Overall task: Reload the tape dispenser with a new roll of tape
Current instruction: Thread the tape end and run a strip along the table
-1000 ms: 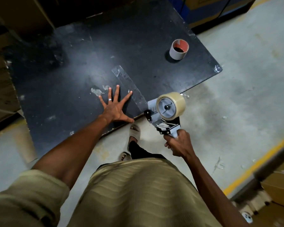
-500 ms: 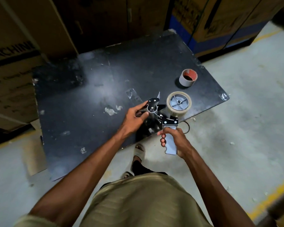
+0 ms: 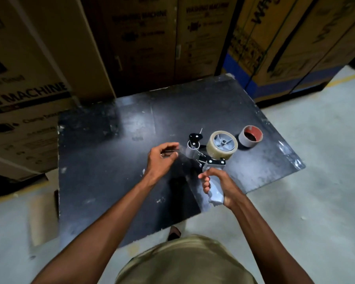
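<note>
Head view: right hand (image 3: 217, 186) clenched around the tape dispenser (image 3: 210, 158) handle, holding it above the black table (image 3: 111, 160). New tape roll (image 3: 222, 144) sits on the dispenser, beyond the fingers. Left hand (image 3: 162, 158) pinches near the roller; what it grips is unclear. Empty core (image 3: 250, 138) lies far right.

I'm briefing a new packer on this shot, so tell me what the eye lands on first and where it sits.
First comes the tape dispenser with a clear tape roll on its wheel, held over the black table by the right hand on its handle. The left hand pinches something beside its front roller. An empty tape core stands on the table to the right, with stacked cartons behind.
</note>
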{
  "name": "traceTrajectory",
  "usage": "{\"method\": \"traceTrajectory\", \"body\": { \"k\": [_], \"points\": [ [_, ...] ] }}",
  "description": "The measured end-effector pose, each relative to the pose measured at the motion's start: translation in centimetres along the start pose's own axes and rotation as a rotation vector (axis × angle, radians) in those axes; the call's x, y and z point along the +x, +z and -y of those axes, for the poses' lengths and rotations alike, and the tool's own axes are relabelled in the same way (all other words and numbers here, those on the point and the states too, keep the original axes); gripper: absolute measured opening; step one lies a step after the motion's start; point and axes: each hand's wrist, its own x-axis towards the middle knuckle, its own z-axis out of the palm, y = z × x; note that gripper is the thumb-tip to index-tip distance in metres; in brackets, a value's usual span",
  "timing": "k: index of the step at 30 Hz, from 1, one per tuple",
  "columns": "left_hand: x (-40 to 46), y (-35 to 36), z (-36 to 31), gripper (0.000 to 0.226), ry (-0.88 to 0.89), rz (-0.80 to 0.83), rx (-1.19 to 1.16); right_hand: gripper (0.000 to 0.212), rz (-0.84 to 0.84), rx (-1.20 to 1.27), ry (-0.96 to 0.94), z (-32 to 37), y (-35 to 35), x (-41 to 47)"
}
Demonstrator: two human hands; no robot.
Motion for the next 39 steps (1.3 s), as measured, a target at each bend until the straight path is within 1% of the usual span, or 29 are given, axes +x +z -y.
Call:
{"method": "traceTrajectory", "body": {
  "k": [2,7,12,17,22,24,26,30,34,36,39],
  "points": [
    [1.6,-0.3,-0.2,0.041,-0.003,-0.014,-0.006,0.026,0.007,0.011,0.023,1.4,0.6,1.1],
    [5.7,-0.6,-0.8,0.037,-0.050,-0.071,-0.010,0.025,0.014,-0.010,0.009,4.7,1.7,4.0],
    [9.2,-1.5,-0.6,0.040,-0.102,-0.078,0.026,0.024,0.017,-0.100,0.026,7.5,2.3,7.0],
    [11.2,-2.4,0.1,0.037,-0.149,-0.116,0.078,0.023,0.027,-0.188,0.047,10.0,2.4,10.5],
    [11.8,-4.2,2.0,0.035,-0.207,-0.147,0.185,0.025,0.042,-0.301,0.067,12.7,2.0,14.1],
    [11.5,-5.3,2.0,0.034,-0.222,-0.111,0.251,0.028,0.057,-0.329,0.085,13.6,1.8,15.4],
    [11.2,-6.3,2.1,0.036,-0.201,-0.089,0.322,0.030,0.074,-0.352,0.104,14.3,1.6,16.7],
    [11.5,-7.3,2.6,0.035,-0.211,-0.092,0.364,0.031,0.106,-0.408,0.133,14.6,1.7,18.2],
    [11.5,-7.6,2.7,0.035,-0.210,-0.082,0.414,0.031,0.099,-0.422,0.126,15.1,2.0,19.1],
    [11.5,-7.6,2.6,0.035,-0.218,-0.086,0.443,0.029,0.092,-0.431,0.119,15.4,2.3,19.2],
    [11.7,-7.5,3.3,0.035,-0.204,-0.132,0.448,0.014,0.074,-0.474,0.089,15.2,2.3,19.2]
  ]
}}
